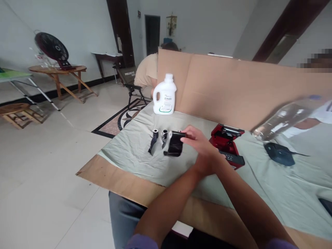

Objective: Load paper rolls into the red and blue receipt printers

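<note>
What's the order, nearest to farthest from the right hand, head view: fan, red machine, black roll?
From the right hand:
1. Black roll: held in it.
2. Red machine: just to its right.
3. Fan: far left, on a wooden table.

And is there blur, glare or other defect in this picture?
In the head view: the black ribbon roll shows little surface detail; small print on the white jug is too soft to read; the clear plastic bottle carries pale glare; blocky pixels cover an upper-right patch.

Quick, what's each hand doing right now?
Left hand: mostly hidden; open or closed can't be told.
Right hand: closed, holding a glossy black film roll.
</note>
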Available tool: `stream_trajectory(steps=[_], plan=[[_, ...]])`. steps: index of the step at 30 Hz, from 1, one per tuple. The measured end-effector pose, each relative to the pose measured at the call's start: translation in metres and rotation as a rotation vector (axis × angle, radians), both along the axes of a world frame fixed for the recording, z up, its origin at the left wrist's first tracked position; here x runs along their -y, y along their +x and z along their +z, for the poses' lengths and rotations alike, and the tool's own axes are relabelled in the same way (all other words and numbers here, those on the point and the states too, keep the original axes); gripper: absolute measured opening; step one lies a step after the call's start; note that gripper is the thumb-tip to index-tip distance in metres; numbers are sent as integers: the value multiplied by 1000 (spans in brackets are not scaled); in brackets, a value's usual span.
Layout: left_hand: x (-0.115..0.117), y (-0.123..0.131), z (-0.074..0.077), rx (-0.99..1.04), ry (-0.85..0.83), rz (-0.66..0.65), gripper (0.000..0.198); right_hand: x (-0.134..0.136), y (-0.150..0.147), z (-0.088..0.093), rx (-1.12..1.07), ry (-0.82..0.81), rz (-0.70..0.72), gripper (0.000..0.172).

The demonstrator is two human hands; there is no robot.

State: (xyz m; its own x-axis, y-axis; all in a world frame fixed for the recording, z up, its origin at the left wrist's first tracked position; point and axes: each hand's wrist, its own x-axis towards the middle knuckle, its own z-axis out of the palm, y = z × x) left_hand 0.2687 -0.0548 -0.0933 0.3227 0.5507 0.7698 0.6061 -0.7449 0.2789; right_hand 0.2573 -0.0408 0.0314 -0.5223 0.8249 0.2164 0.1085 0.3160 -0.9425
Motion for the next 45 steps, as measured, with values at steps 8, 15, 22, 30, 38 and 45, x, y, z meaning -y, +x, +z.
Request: stream_trajectory(steps=[8,15,22,30,38,45], plan=[[12,-10,10,188,49,-7,29,10,176,21,-141,-71,-407,39],[27,-9,10,-44,152,-39,24,-3,218,-6,478,126,-376,17],[28,-4,14,-100,100,-53,16,-12,201,-29,811,250,-482,25],[26,-6,14,-76,88,-53,15,-19,194,-37,904,251,-545,25],[27,-6,15,-78,78,-53,18,-24,218,-30,657,159,-388,15],[28,-6,19,-92,81,-73,20,-25,246,-13,370,188,-868,37]])
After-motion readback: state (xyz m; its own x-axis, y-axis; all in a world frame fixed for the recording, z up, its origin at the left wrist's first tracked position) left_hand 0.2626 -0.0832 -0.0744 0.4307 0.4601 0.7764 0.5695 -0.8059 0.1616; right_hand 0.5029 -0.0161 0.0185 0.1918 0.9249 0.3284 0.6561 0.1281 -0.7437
